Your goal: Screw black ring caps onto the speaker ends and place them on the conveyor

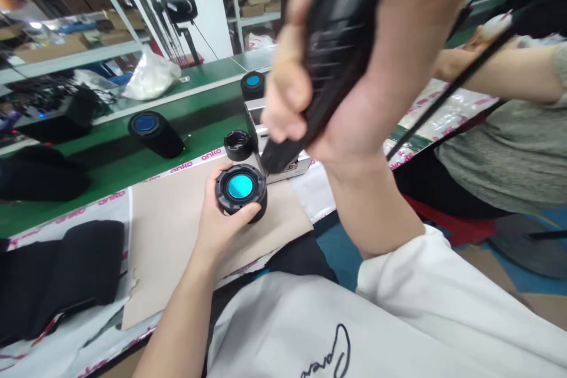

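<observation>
My left hand (225, 221) grips a black cylindrical speaker (240, 192) upright, its round end with a bright turquoise centre facing up. My right hand (287, 97) is wrapped around a black corded electric screwdriver (337, 41), held tilted with its nose (275, 156) pointing down. That nose sits just right of the speaker, close to a metal jig (283, 166) and apart from the speaker. A black ring-shaped speaker part (238, 145) stands beside the jig. The tool's body hides much of the jig.
A green conveyor belt (146, 156) carries a speaker with a blue end (155, 134) and another upright speaker (252, 85). Beneath my hands lies a beige cardboard sheet (177, 236). Black foam pads (62, 277) lie left. A co-worker in a grey top (500, 147) sits right.
</observation>
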Action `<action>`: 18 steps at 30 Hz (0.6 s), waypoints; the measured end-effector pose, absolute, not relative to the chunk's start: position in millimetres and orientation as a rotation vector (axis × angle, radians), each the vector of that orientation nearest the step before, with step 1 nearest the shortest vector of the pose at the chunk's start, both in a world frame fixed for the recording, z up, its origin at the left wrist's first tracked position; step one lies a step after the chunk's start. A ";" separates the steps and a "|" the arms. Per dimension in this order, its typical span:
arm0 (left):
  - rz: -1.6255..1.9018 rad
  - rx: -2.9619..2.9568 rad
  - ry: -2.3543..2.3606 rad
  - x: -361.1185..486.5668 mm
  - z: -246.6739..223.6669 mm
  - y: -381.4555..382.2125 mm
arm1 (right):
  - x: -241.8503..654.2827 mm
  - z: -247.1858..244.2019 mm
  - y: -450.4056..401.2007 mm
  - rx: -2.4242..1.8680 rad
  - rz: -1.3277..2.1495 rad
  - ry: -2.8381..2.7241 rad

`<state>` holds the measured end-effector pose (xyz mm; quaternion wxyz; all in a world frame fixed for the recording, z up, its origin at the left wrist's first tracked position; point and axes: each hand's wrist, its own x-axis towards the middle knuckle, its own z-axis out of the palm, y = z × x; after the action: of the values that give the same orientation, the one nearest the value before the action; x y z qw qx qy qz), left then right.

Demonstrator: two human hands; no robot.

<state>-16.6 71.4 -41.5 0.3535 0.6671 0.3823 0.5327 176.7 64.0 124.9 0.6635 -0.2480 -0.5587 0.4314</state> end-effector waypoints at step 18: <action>1.391 1.818 0.974 -17.6 -41.9 70.6 | 207.5 55.3 115.6 -0.856 0.824 -1.097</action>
<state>-17.6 70.6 -41.9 0.3213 0.6921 0.3708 0.5294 207.5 115.6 55.3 0.6906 -0.3827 -0.4908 0.3685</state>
